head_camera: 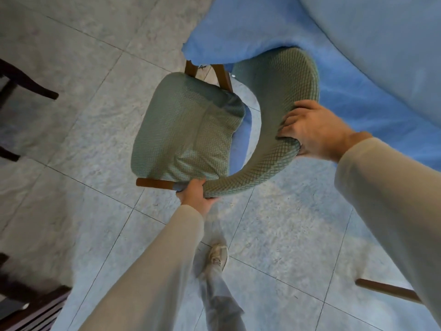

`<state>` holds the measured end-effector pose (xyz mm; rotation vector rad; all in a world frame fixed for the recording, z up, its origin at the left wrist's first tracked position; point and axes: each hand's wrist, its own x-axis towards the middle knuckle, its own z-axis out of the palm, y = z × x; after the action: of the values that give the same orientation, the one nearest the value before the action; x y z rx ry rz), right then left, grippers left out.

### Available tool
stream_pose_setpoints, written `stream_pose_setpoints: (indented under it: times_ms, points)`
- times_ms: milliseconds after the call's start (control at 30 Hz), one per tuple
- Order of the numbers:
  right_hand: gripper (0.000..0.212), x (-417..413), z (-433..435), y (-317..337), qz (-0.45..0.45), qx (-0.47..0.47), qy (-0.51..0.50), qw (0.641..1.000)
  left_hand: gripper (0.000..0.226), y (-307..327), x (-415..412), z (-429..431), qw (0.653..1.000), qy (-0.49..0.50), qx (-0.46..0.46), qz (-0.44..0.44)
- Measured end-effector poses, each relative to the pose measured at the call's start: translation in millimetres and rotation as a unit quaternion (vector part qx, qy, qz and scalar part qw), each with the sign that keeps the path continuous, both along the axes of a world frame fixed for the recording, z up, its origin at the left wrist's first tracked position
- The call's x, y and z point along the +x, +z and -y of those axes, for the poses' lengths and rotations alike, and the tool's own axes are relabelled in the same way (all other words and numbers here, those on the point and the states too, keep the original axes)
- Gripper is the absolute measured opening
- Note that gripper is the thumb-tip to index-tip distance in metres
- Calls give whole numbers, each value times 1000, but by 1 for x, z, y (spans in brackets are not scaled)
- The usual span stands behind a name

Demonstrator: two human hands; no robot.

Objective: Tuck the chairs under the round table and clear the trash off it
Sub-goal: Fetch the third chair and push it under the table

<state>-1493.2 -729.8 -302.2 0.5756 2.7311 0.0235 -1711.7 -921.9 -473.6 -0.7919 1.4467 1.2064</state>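
Chair (188, 130): green knit cover, wooden legs. Stands on the tile floor (71, 56) just beside the table (381, 44), far legs at the cloth hem, seat out in the open. Not tucked yet.
Table: top right, draped in a blue tablecloth (238, 27) that hangs low. The top is mostly out of frame, so I can't tell about trash.
Left hand (195, 193): curled round the near end of the curved backrest (298, 72), by the wooden arm stub (155, 183).
Right hand (310, 130): fingers wrapped over the top of the backrest, gripping.
Handling: frame looks stiff and medium weight, padding soft. The stretch cover may slide on the frame, so squeeze through to the wood. Backrest rail is the right hold, one hand per side.
Floor: smooth tile, so the legs should slide. Push low and level.
Risk: hanging cloth could bunch on the seat or legs.
Nearby: dark chairs (26, 84) at left edge, another wooden leg (386, 290) lower right.
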Motion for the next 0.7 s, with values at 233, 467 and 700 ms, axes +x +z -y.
stream_pose_setpoints:
  times_ms: [233, 467, 700]
  points:
    - [34, 2, 20, -7, 7, 21, -33, 999, 73, -2, -7, 14, 1000, -11, 23, -5]
    - [33, -11, 107, -17, -84, -11, -140, 986, 73, -14, -79, 35, 987, -157, -4, -24]
    - [38, -67, 211, -17, -90, -12, -250, 964, 75, -25, -173, 29, 932, -353, -44, -69]
